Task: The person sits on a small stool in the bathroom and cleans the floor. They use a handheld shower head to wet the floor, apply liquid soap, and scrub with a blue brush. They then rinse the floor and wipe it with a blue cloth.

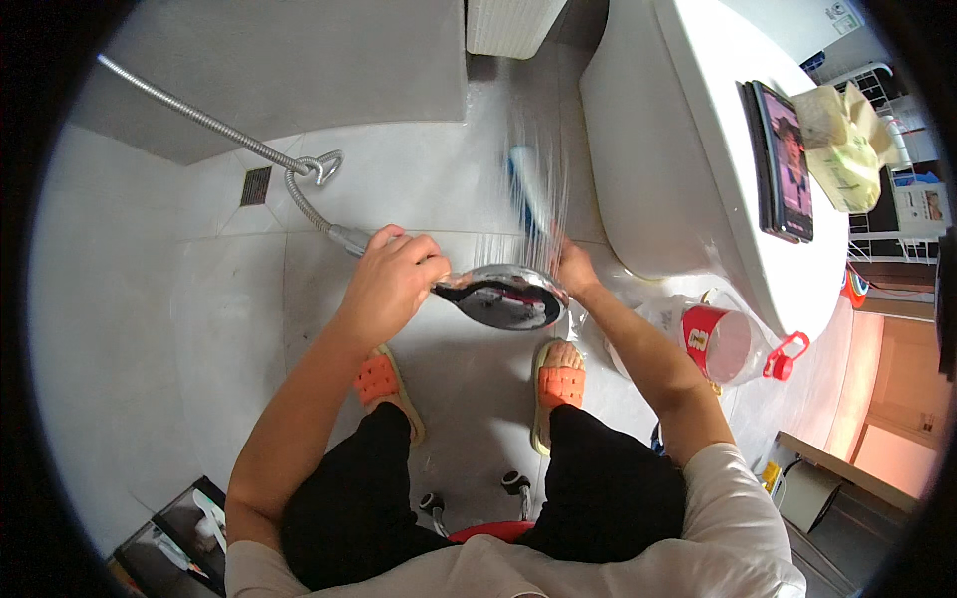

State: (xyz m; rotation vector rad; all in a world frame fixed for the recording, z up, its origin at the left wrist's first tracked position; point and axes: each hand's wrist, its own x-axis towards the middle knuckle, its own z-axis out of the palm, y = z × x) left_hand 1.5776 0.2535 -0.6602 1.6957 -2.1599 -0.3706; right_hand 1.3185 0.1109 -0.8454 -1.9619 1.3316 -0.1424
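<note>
My left hand (396, 280) is closed around the handle of a chrome shower head (508, 297). Water sprays from it in thin streams, away from me. A coiled metal shower hose (202, 119) runs from the handle to the upper left. Beyond the shower head, my right hand (574, 267) grips the near end of a blue and white brush (529, 193), partly veiled by the spray. The brush's far end is over the wet tiled floor (404, 179); whether it touches the tiles I cannot tell.
A white bathtub (650, 149) on the right bears a phone (783, 161) and a tissue pack (841, 153). Large plastic bottle (736, 347) beside my right forearm. Floor drain (256, 186) at left. Orange sandals (561, 385) on my feet; stool casters (514, 482) between my legs.
</note>
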